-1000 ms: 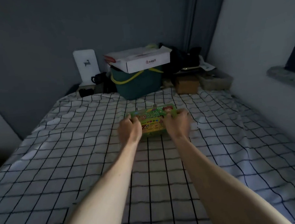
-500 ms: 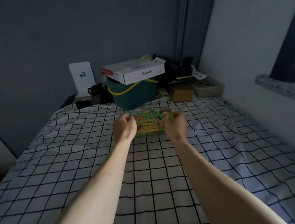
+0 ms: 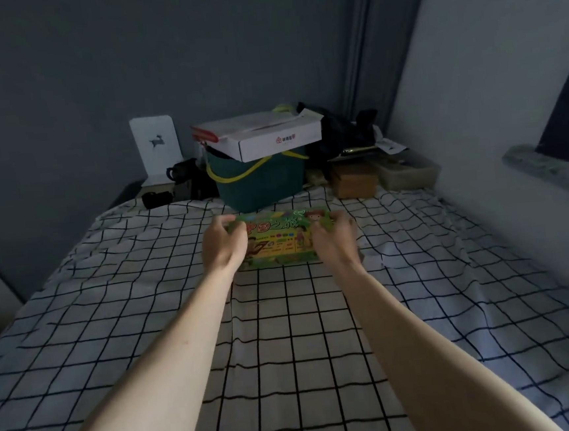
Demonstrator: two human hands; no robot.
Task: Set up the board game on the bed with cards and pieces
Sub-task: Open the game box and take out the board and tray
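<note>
A green board game box (image 3: 280, 238) with cartoon figures on its lid lies on the checked bedsheet (image 3: 286, 335), toward the far end of the bed. My left hand (image 3: 224, 246) grips the box's left end, fingers curled over its top edge. My right hand (image 3: 335, 240) grips the right end the same way. Both forearms stretch out over the sheet. No cards or pieces are visible; the lid is on.
Behind the game box stands a dark green bin (image 3: 261, 179) with a yellow handle, a white carton (image 3: 262, 134) on top. A white stand (image 3: 156, 145), dark small items, a brown box (image 3: 355, 180) and a tray (image 3: 406, 172) crowd the far end. A wall runs along the right.
Both hands stay on the ends of the box; the fingers of my left hand have shifted up along its edge. The camera has tilted slightly, so the scene sits a little higher and left.
</note>
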